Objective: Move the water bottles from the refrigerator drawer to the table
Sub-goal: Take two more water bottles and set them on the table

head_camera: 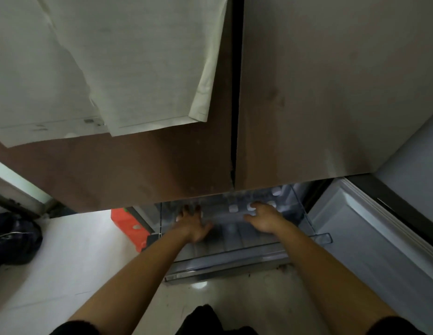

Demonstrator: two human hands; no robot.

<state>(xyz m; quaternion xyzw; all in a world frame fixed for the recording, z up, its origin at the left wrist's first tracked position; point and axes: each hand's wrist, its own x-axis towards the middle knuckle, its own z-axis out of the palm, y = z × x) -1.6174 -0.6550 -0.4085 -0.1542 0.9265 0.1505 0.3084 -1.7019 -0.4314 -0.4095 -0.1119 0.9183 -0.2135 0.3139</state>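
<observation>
Now, step: reach into drawer (317, 235) for bottles (251, 207).
Left hand (193, 224): fingers spread, empty.
Right hand (263, 217): loosely apart over caps; should grip below cap.

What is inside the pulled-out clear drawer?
Inside the clear drawer: both hands and white bottle caps at the back right. The bottle bodies are blurred; the refrigerator doors hide the drawer's rear.

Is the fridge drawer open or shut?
Open: the clear drawer is pulled out over the floor, both hands reaching in among white bottle caps.

Pale glossy floor (65, 262), dim light
</observation>
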